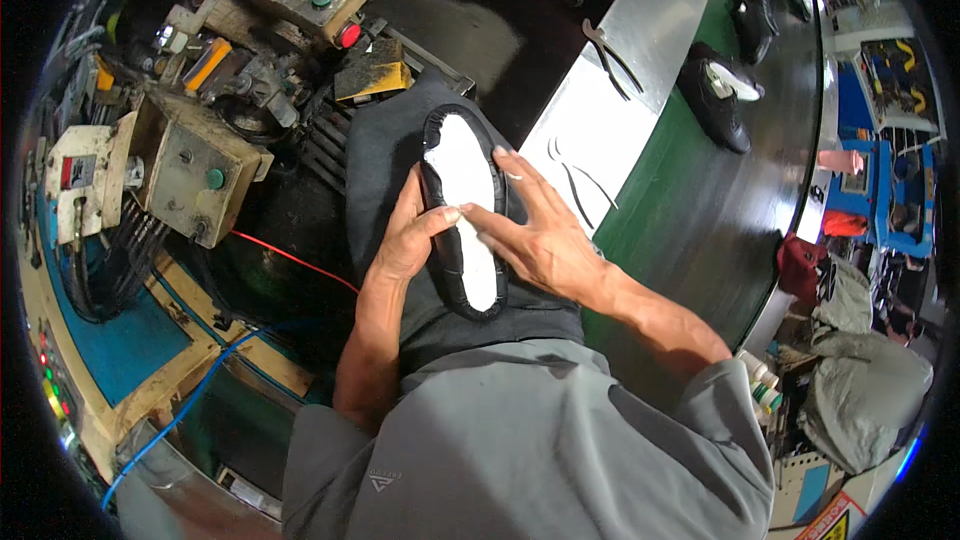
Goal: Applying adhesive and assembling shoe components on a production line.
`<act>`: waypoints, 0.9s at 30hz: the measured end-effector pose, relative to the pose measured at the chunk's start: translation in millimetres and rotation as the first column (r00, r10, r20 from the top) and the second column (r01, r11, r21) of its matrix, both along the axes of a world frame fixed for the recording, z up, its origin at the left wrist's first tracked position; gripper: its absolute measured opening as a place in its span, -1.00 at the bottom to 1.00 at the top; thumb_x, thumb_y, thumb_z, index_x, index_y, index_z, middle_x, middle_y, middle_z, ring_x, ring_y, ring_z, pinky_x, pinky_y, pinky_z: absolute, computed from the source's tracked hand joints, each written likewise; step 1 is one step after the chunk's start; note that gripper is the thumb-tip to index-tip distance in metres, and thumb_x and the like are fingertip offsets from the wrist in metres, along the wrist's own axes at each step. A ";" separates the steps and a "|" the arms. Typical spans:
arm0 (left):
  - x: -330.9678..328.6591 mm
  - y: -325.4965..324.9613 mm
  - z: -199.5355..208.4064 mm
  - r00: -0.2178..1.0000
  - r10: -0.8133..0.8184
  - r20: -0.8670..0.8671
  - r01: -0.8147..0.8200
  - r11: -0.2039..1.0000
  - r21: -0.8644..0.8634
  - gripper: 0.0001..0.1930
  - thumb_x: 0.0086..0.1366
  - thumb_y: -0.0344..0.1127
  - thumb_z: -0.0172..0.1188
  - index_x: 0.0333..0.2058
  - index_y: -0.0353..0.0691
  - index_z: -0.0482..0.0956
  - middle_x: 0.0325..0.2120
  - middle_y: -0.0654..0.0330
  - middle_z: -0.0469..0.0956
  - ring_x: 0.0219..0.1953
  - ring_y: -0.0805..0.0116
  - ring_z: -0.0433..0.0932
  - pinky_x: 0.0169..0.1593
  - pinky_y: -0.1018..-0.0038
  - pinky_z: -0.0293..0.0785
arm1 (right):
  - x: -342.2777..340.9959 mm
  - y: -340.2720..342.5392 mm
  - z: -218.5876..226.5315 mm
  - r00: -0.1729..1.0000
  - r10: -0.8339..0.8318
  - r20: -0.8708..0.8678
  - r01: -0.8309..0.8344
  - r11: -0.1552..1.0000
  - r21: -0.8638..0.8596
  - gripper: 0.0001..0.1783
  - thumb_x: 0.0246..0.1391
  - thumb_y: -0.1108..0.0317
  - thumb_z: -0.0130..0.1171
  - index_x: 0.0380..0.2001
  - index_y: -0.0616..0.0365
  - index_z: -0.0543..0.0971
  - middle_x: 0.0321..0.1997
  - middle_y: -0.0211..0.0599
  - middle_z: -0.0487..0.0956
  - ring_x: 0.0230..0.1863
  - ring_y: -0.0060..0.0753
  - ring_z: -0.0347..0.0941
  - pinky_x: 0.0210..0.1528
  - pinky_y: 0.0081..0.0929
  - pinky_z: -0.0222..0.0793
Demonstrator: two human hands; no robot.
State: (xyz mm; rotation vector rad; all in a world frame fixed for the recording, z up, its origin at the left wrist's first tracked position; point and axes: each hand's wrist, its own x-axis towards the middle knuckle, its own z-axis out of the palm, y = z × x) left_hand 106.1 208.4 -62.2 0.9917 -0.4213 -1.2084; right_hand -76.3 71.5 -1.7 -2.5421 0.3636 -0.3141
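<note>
A black shoe upper (470, 165) lies sole side up over my lap, its white bottom board facing me and its black edge gathered around the rim. My left hand (405, 240) grips it from the left side, with the thumb resting on the white board. From the right, my right hand (555, 245) holds the shoe; its fingers reach along the right edge while the other digits meet the white board near my left thumb. Part of the right hand is slightly blurred. Dark trousers (385, 130) show beneath the shoe.
Two pincers, one upper (607, 55) and one lower (575, 175), lie on the metal ledge to the right. Beyond it, black shoes (715, 105) stand on a green-edged conveyor (650, 270). At left is a machine with control boxes (195, 175), a red button (348, 35) and a blue hose (190, 400).
</note>
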 end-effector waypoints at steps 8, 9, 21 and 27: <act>-14.9 -21.4 7.4 0.871 -0.099 0.481 -0.058 0.952 0.301 -0.09 0.18 -0.43 0.47 0.47 -0.35 0.22 0.22 -0.09 0.50 0.26 0.12 0.50 0.36 0.24 0.42 | 7.8 -27.8 -16.2 0.981 0.027 -0.194 -0.071 0.972 -0.222 -0.18 0.17 0.52 0.18 0.52 -0.21 0.44 0.69 0.28 0.07 0.62 0.42 0.16 0.54 0.19 0.28; -15.1 -23.6 8.4 0.885 -0.107 0.454 -0.086 0.919 0.384 -0.08 0.20 -0.41 0.47 0.49 -0.38 0.20 0.24 -0.13 0.51 0.28 0.05 0.52 0.38 0.22 0.42 | -0.4 -29.0 -25.6 0.976 0.065 -0.209 -0.105 0.976 -0.189 -0.23 0.19 0.47 0.18 0.50 -0.19 0.47 0.67 0.35 0.08 0.61 0.45 0.17 0.52 0.20 0.28; -6.9 88.3 98.7 0.583 0.635 0.507 -0.808 0.386 0.445 -0.13 0.21 -0.24 0.43 0.46 -0.40 0.34 0.22 0.00 0.59 0.21 0.16 0.56 0.36 0.23 0.43 | 52.6 -54.8 -13.2 0.924 0.380 -0.050 -0.361 0.908 0.214 -0.19 0.25 0.76 0.11 0.51 -0.09 0.47 0.70 0.16 0.14 0.61 0.31 0.22 0.57 -0.05 0.27; -106.0 253.9 124.6 0.047 0.706 0.707 -0.946 -0.196 0.258 -0.21 0.15 -0.32 0.52 0.33 -0.44 0.44 0.03 0.07 0.65 0.00 0.23 0.62 0.16 0.32 0.57 | 141.1 -16.6 -8.6 0.690 0.719 -0.077 -0.685 0.684 0.250 -0.30 0.31 0.68 0.15 0.48 -0.05 0.51 0.66 0.17 0.21 0.56 0.29 0.30 0.56 -0.02 0.28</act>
